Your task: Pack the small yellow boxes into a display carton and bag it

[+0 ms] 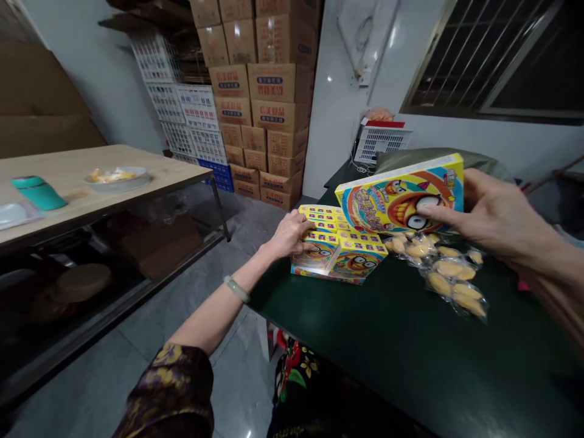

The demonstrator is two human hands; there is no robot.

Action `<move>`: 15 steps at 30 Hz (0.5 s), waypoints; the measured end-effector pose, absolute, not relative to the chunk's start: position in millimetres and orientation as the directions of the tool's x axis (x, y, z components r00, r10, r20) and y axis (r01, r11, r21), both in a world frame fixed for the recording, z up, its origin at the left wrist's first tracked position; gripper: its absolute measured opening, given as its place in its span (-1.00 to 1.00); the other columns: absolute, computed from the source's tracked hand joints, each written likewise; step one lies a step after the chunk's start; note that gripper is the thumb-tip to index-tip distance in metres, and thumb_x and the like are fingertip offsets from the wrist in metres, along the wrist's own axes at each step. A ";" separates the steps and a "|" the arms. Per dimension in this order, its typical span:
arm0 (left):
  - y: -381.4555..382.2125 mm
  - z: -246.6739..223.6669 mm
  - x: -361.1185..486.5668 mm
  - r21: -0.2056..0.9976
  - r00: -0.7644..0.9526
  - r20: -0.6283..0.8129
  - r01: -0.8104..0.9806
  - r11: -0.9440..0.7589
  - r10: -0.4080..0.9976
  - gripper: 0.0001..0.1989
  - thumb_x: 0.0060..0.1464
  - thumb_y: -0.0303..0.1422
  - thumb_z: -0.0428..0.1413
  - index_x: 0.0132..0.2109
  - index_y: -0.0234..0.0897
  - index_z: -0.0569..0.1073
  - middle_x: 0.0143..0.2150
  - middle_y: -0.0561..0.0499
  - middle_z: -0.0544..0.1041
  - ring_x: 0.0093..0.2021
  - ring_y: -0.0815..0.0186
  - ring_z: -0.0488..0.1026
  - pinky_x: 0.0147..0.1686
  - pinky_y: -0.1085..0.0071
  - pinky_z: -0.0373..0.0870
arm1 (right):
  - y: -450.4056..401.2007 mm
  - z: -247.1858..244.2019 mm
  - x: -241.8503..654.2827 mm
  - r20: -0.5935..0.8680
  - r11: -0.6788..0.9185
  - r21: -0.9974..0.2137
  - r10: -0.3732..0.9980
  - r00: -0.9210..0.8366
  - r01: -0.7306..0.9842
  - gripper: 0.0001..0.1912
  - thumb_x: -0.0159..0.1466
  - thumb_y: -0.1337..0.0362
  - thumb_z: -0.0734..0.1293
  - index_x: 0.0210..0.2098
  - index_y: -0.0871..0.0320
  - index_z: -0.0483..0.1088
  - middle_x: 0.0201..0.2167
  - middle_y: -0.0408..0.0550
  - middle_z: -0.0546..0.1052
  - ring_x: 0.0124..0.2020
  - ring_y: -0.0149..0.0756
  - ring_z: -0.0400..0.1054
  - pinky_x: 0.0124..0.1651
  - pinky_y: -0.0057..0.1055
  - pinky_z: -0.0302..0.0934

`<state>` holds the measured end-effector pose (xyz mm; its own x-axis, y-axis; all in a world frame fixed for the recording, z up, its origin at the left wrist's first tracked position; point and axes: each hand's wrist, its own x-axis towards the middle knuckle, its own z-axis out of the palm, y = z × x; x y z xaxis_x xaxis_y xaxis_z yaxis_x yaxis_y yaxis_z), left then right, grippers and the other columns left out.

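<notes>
My right hand (486, 213) pinches a colourful cardboard box (401, 194) printed with a cartoon face, its thumb across the front and the box tilted up. My left hand (289, 236) has its fingers over the side of a low stack of yellow printed boxes (340, 258). That stack stands on a dark green table (410, 359). To its right lie several clear bags of yellow snacks (449, 274), just below the raised box. My left wrist wears a pale green bangle (236, 289).
A tall stack of cardboard cartons (260, 103) and white plastic crates (191, 115) stands against the back wall. To the left is a wooden table (91, 182) with a teal cup (39, 193) and a bowl of food (117, 178). A white basket (381, 143) sits beyond the green table.
</notes>
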<state>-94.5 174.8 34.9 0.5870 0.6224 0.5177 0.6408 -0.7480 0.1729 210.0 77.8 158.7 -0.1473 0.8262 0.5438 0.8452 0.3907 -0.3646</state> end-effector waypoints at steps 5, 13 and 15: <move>170.0 51.5 -93.4 0.269 0.590 0.536 0.558 -0.785 0.604 -0.70 -0.05 -0.11 0.22 -0.28 -0.24 0.46 -0.24 -0.04 0.39 -0.26 0.25 0.34 -0.29 0.34 0.34 | 82.8 148.8 197.8 0.483 0.386 -0.638 0.874 -0.043 0.666 -0.60 0.07 0.12 0.41 -0.15 0.16 0.35 -0.19 0.08 0.54 -0.23 -0.08 0.45 -0.18 -0.15 0.39; 108.1 97.2 -166.9 0.458 0.230 0.735 0.525 -0.717 0.638 -0.70 -0.16 -0.12 0.30 -0.28 -0.12 0.48 -0.32 0.04 0.44 -0.32 0.28 0.38 -0.33 0.33 0.36 | 96.3 141.0 184.7 0.436 0.435 -0.724 0.890 -0.135 0.535 -0.59 0.08 0.14 0.41 -0.14 0.19 0.33 -0.18 0.04 0.52 -0.24 -0.19 0.43 -0.17 -0.26 0.38; 95.1 98.8 -189.5 0.537 0.045 0.767 0.502 -0.678 0.641 -0.68 -0.21 -0.18 0.34 -0.27 -0.12 0.49 -0.36 0.08 0.46 -0.36 0.30 0.39 -0.36 0.35 0.36 | 99.6 135.9 175.1 0.418 0.488 -0.630 0.869 -0.266 0.604 -0.63 0.13 0.13 0.37 -0.13 0.19 0.31 -0.19 0.02 0.51 -0.25 -0.21 0.42 -0.20 -0.28 0.37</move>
